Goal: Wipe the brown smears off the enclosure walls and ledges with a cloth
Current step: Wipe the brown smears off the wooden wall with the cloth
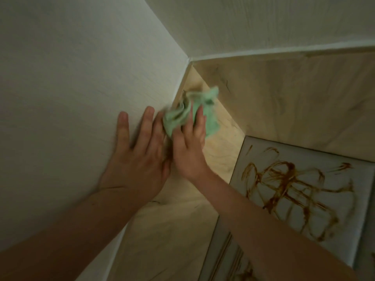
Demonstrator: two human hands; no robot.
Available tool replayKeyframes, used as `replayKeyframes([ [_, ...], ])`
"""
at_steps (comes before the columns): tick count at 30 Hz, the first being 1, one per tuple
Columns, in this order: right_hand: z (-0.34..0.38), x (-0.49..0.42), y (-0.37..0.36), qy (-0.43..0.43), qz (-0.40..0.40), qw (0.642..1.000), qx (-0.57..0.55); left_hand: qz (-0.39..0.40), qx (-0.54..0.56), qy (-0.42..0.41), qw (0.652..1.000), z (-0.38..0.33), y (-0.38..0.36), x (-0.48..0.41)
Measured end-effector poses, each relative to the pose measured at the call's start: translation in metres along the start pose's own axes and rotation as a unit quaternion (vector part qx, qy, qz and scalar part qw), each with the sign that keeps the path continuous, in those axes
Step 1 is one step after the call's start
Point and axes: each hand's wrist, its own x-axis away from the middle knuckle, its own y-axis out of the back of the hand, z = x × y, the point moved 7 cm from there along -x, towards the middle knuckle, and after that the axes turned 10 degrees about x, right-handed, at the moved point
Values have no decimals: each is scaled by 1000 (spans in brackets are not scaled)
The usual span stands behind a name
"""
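A crumpled mint-green cloth (pixel 192 110) lies against the left inner wall (pixel 219 142) of the light wood enclosure, near its top edge. My right hand (pixel 190 147) presses it there, with fingers spread over the cloth. My left hand (pixel 140 151) rests flat, fingers straight, on the white outer panel (pixel 71 88) just left of the cloth. Thick brown smears (pixel 288 189) cover the pale floor panel (pixel 316 159) at the lower right. A faint dark mark (pixel 226 84) shows on the back wall.
The white upper wall (pixel 263 21) runs across the top right above the enclosure's back wall (pixel 304 102). More brown smears (pixel 245 274) show at the bottom edge, beside a ridged frame (pixel 227 258).
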Motion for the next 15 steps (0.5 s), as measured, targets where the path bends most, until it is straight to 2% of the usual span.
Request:
replayKeyframes([
  [3, 19, -50, 24, -19, -44, 999, 10, 0, -1, 9, 1000, 2, 1, -1],
  [5, 15, -48, 21, -31, -41, 999, 9, 7, -7, 8, 1000, 3, 1, -1],
  [7, 11, -12, 11, 10, -18, 1000, 8, 11, 1, 2, 1000, 2, 1, -1],
  [9, 2, 29, 4, 86, 20, 995, 43, 25, -2, -3, 1000, 2, 0, 0],
  [10, -9, 37, 1, 83, 42, 993, 66, 29, -14, 1, 999, 3, 0, 1],
  [11, -18, 30, 4, 44, 53, 995, 75, 22, -20, 6, 1000, 2, -1, 2],
  [13, -17, -7, 15, -59, 18, 998, 18, 24, -30, 15, 999, 3, 0, 1],
  [15, 1, -42, 26, -102, -10, 994, -25, 43, -15, 21, 999, 4, 0, 1],
])
